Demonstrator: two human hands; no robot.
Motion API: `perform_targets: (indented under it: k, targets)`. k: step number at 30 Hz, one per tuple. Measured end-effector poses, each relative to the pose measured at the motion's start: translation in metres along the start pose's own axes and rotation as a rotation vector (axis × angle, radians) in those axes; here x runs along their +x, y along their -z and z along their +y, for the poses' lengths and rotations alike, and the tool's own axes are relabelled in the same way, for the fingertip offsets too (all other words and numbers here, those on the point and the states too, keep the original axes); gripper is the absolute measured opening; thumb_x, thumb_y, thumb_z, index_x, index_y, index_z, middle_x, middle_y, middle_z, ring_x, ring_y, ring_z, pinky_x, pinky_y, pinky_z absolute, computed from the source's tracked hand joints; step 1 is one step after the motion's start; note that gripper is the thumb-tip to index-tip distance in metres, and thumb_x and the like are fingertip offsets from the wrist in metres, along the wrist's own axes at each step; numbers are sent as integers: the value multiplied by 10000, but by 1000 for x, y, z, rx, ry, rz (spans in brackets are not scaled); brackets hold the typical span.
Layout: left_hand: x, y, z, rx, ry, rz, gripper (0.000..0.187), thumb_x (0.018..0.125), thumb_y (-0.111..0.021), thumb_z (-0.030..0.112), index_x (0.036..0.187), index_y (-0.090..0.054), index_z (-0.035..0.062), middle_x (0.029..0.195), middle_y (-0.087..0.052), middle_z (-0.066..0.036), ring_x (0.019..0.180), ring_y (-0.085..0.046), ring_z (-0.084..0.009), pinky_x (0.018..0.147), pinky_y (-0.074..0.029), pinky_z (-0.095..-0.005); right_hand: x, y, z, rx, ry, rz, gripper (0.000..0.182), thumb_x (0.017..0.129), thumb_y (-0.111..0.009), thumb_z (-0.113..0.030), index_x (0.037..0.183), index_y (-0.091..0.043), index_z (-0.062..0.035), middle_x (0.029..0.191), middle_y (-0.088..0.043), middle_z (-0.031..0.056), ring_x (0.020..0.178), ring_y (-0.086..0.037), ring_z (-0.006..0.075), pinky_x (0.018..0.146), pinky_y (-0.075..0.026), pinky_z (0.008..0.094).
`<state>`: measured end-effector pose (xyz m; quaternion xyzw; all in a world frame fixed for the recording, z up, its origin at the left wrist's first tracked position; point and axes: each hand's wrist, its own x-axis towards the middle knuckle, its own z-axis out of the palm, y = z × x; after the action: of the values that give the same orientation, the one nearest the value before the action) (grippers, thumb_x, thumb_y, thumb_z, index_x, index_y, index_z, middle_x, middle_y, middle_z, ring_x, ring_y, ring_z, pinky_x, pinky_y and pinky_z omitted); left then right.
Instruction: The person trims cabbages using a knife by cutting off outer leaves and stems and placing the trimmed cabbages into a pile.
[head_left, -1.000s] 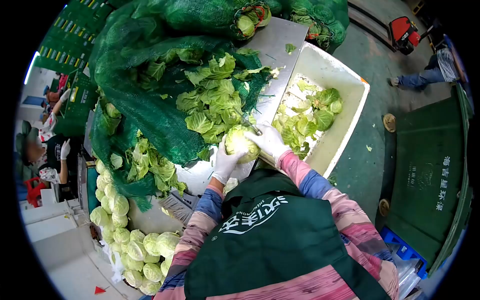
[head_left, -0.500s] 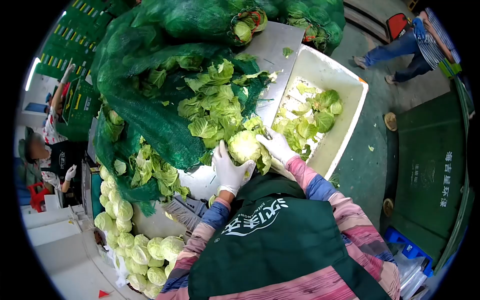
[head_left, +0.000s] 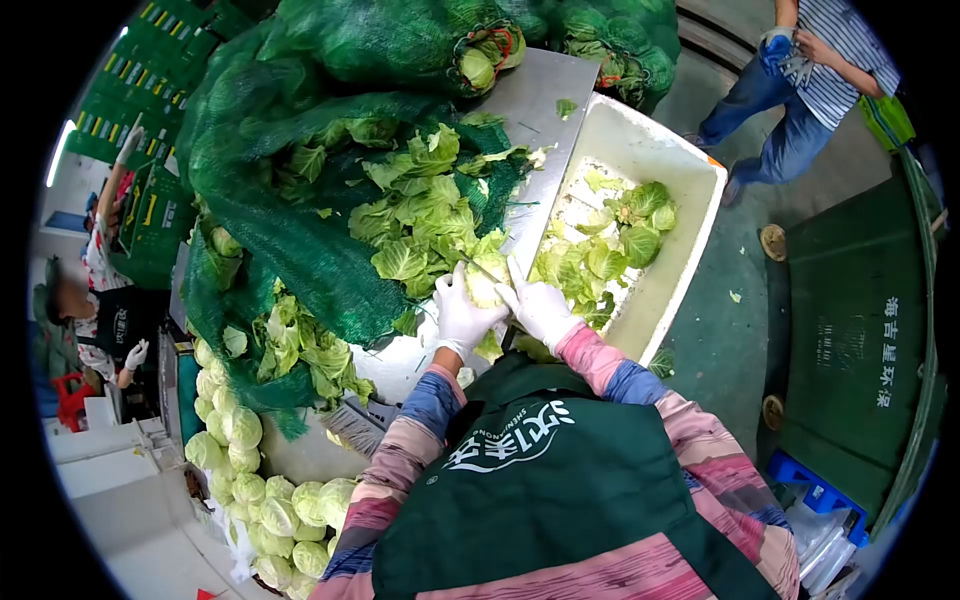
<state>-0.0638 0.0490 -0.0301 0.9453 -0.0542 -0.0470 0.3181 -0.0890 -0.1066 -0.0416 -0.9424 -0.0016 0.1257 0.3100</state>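
A pale green cabbage (head_left: pixel 484 290) sits between my two gloved hands at the near edge of the metal table. My left hand (head_left: pixel 464 315) is wrapped round its left side. What looks like a thin knife blade (head_left: pixel 487 270) lies across the top of the cabbage, its near end at the fingers of my right hand (head_left: pixel 541 310). That hand is closed, with the index finger stretched along the cabbage; the handle is hidden. Loose outer leaves (head_left: pixel 425 215) are heaped just beyond, on green netting (head_left: pixel 290 240).
A white foam box (head_left: pixel 690 215) holding cabbage leaves stands to the right. Full net sacks (head_left: pixel 370 45) lie at the back. Trimmed cabbages (head_left: pixel 280 515) are piled at the lower left. A green bin (head_left: pixel 850 340) stands far right; one person (head_left: pixel 790 95) is behind it, another (head_left: pixel 115 320) at left.
My hands have come closer together round the cabbage, which has turned. The blade now shows across its top. The person at the upper right has moved nearer.
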Motion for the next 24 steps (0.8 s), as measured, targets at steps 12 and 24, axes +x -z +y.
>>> perform_targets:
  k: [12, 24]
  targets:
    - [-16, -8, -17, -458, 57, -38, 1181, 509, -906, 299, 1427, -239, -28, 1291, -439, -263, 1220, -438, -372, 1053, -362, -415, 10, 40, 40, 72, -147, 138, 550, 967, -438, -450, 1457, -316, -230, 735, -647, 205, 660, -635, 378, 605, -485, 465]
    - [-5, -8, -10, -50, -51, -61, 1002, 499, -891, 364, 1292, -417, -23, 1144, -497, -250, 1082, -495, -402, 954, -420, -450, 10, 21, 5, -118, 302, 49, 565, 958, -428, -486, 1462, -308, -259, 631, -612, 193, 561, -611, 375, 529, -487, 459]
